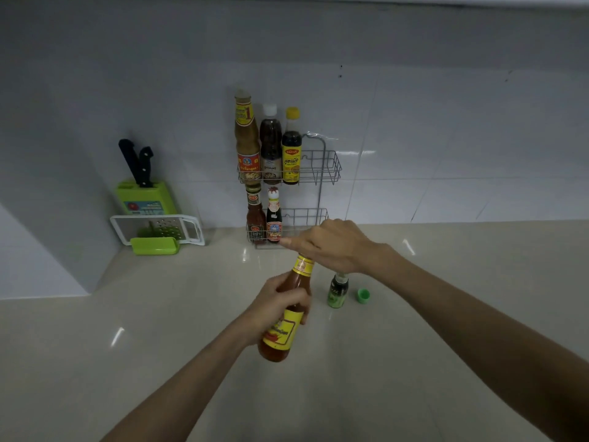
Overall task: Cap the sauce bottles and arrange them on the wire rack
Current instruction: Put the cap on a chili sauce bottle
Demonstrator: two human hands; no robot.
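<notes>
Chili sauce bottle sits nearest, tilted, our left hand wrapped round its middle to steady it. Right hand covers the neck top, fingers curled, likely seating the cap; cap itself hidden. Right of it: small green bottle uncapped, green cap beside. Wire rack beyond, five bottles in.

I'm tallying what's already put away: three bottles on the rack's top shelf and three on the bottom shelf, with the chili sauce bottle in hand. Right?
Not quite. The head view shows only two bottles on the bottom shelf: a red sauce bottle and a dark bottle. The top shelf does hold three, and the left hand holds the chili sauce bottle.
</notes>
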